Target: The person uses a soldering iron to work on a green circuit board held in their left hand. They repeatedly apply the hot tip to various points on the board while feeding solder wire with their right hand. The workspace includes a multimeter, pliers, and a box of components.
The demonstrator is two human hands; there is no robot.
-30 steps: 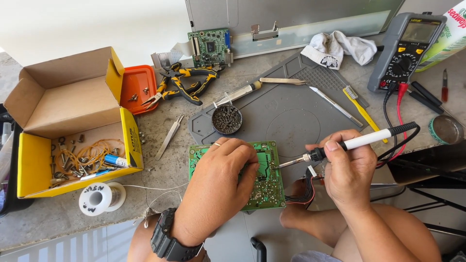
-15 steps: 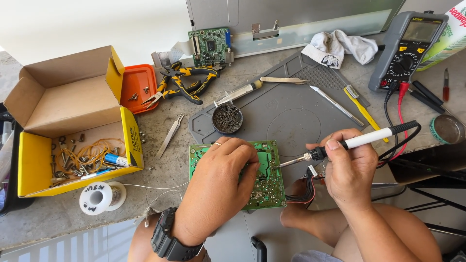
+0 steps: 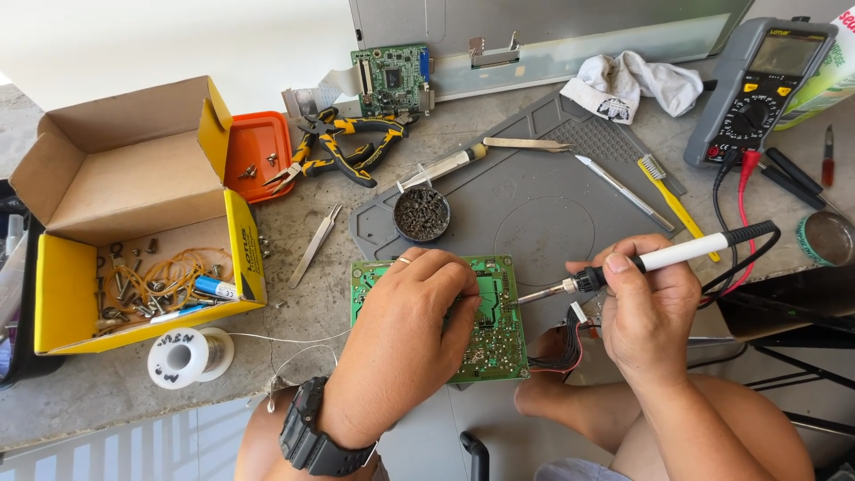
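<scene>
Fingers of the left hand (image 3: 405, 330) press down flat on the green circuit board (image 3: 494, 343), pinning it at the bench's near edge so it cannot slide. Gripped pen-fashion, the soldering iron (image 3: 641, 264) sits closed in the right hand (image 3: 646, 316), its tip angled onto the board's right side. Solder spool (image 3: 183, 356) and tip-cleaner tin (image 3: 421, 215) lie near, within reach; pliers (image 3: 343, 147) rest toward the far edge.
</scene>
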